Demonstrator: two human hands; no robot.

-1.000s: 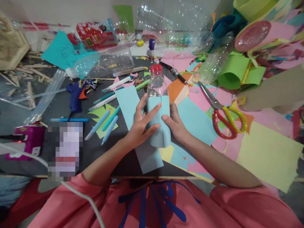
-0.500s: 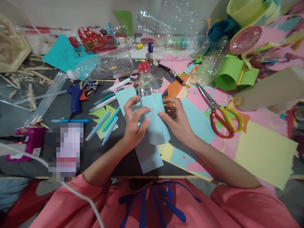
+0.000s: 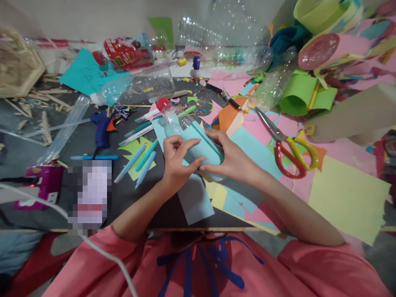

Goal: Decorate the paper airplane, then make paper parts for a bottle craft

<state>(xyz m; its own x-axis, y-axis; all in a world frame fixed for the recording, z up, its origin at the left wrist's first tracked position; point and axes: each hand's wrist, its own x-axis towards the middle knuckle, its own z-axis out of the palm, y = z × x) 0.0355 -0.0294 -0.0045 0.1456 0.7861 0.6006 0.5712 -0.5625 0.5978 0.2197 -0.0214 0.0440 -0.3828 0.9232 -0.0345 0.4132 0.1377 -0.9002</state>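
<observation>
A clear plastic bottle (image 3: 182, 119) with a red cap lies tilted between my hands, its neck pointing to the upper left. Light blue paper (image 3: 206, 146) is wrapped around its body, and a darker straight gap runs along the paper. My left hand (image 3: 181, 161) grips the wrapped bottle from the left, thumb and forefinger on the paper. On the other side, my right hand (image 3: 230, 154) holds it near the base with fingers curled round. Beneath them lies a light blue paper strip (image 3: 196, 202) on the dark table.
Scissors (image 3: 286, 148) with red and yellow handles lie on paper scraps at right. Several markers (image 3: 131, 163), a blue glue gun (image 3: 100, 128) and a pixelated rectangular object (image 3: 91, 194) are at left. Plastic bottles (image 3: 142, 84) line the back. A white cable (image 3: 102, 253) crosses the lower left.
The bottle has gone from nearly upright to tilted, its cap swinging left and down. My right hand has shifted its hold on the wrapped paper, and both thumbs have come closer together.
</observation>
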